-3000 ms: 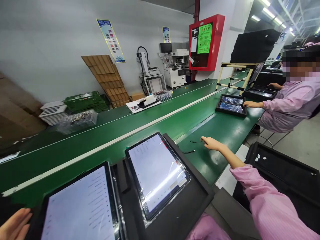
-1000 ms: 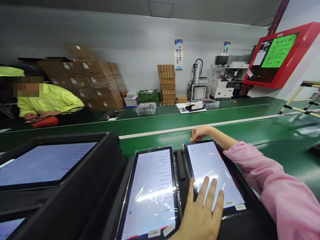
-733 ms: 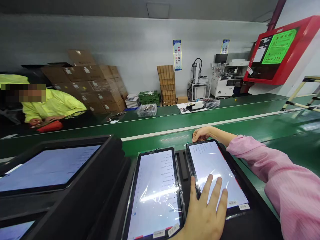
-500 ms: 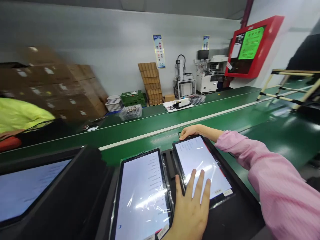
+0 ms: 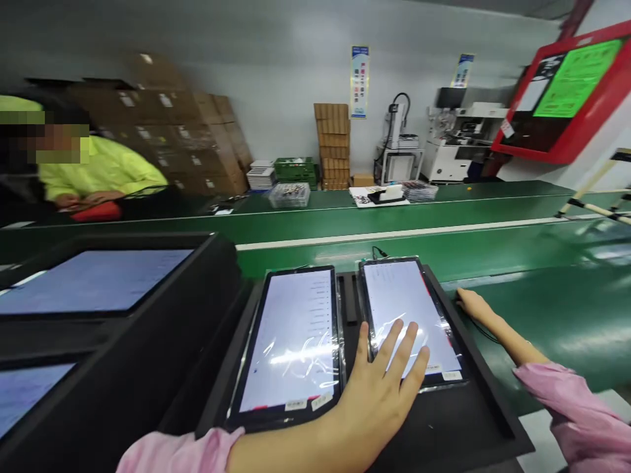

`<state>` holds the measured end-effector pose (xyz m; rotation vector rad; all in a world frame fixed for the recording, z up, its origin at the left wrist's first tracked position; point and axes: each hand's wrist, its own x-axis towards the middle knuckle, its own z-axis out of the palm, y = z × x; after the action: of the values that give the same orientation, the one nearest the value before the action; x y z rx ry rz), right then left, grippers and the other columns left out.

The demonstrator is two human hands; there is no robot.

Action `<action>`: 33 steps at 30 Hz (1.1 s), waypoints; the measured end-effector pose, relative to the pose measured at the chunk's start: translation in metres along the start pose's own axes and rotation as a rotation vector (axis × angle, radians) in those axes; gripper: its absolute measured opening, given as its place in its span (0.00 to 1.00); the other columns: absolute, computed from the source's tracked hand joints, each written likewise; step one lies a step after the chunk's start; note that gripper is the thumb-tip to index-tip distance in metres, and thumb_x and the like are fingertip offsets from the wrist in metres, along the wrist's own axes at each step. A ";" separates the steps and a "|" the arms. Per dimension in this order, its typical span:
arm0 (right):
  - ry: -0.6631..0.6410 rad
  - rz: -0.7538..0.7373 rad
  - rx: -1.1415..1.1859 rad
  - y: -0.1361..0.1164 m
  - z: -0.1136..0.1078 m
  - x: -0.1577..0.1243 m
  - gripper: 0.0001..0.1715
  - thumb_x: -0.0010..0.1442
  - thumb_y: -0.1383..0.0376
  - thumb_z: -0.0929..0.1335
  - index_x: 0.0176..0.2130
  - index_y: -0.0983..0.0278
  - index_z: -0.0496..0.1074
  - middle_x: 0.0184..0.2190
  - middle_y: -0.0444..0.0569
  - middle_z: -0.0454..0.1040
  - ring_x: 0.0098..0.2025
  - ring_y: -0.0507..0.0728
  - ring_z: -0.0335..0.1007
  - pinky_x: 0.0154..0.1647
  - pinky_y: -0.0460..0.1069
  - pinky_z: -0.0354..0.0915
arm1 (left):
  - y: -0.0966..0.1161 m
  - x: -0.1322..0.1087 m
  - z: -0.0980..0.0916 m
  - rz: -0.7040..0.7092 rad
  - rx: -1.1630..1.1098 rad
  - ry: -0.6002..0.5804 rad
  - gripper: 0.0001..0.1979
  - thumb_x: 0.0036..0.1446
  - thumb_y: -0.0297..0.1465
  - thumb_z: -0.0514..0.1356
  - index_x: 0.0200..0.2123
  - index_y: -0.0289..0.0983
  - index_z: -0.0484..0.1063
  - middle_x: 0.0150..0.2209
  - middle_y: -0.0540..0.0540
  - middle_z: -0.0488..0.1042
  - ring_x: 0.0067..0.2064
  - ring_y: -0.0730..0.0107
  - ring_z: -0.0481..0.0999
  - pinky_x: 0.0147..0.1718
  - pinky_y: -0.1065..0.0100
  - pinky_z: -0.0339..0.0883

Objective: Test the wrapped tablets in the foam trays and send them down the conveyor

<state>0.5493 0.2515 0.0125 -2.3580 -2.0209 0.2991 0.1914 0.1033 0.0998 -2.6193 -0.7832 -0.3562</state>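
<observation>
Two lit tablets in clear film lie side by side in a black foam tray: the left tablet [image 5: 296, 335] and the right tablet [image 5: 409, 309]. My left hand [image 5: 379, 387] is open, fingers spread over the lower left part of the right tablet. Beyond the tray's right edge, my right hand [image 5: 474, 306] has its fingers curled together, low over the green belt. A thin black cable [image 5: 486, 332] runs just beneath it; whether the fingers grip it is hidden. Another cable end [image 5: 378, 252] shows behind the right tablet's top edge.
Further black foam [image 5: 197, 328] with lit tablets [image 5: 108, 282] stands at left. Behind runs a green conveyor [image 5: 444, 240]. A co-worker in a yellow top [image 5: 108, 164] sits far left. A clear plastic box [image 5: 290, 196] and a green crate [image 5: 296, 171] stand across the conveyor.
My right hand has left the right tablet's top edge and moved right and down past the tray's side. My left hand stays on the tablet. The view has swung left.
</observation>
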 end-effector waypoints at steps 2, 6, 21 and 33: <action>0.064 -0.013 0.007 0.000 -0.009 0.006 0.14 0.54 0.78 0.69 0.25 0.61 0.68 0.31 0.56 0.76 0.37 0.61 0.76 0.38 0.53 0.66 | -0.005 -0.007 -0.017 -0.021 -0.112 -0.119 0.37 0.64 0.43 0.60 0.69 0.32 0.54 0.71 0.29 0.54 0.71 0.39 0.52 0.63 0.32 0.52; 0.252 0.017 0.055 -0.006 -0.065 0.027 0.14 0.54 0.76 0.66 0.25 0.58 0.66 0.30 0.62 0.76 0.37 0.67 0.76 0.36 0.56 0.64 | -0.020 -0.052 -0.062 -0.101 -0.402 -0.256 0.32 0.64 0.48 0.58 0.66 0.38 0.62 0.61 0.40 0.73 0.59 0.58 0.75 0.63 0.56 0.64; -0.018 -0.738 0.581 -0.305 -0.148 0.076 0.06 0.61 0.72 0.67 0.37 0.66 0.74 0.38 0.49 0.79 0.31 0.50 0.72 0.38 0.46 0.70 | -0.038 -0.168 0.000 -1.045 -0.156 0.032 0.51 0.58 0.40 0.65 0.73 0.48 0.33 0.71 0.33 0.51 0.67 0.40 0.63 0.54 0.45 0.73; -0.442 -0.831 0.548 -0.414 -0.074 0.043 0.09 0.55 0.71 0.71 0.25 0.67 0.71 0.18 0.39 0.68 0.21 0.46 0.62 0.28 0.43 0.63 | -0.035 -0.171 0.000 -1.026 -0.120 0.043 0.47 0.61 0.38 0.61 0.73 0.46 0.34 0.70 0.34 0.55 0.67 0.41 0.64 0.52 0.48 0.75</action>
<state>0.1626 0.3680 0.1380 -1.0805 -2.4422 1.1929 0.0321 0.0497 0.0514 -2.0700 -2.0899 -0.7252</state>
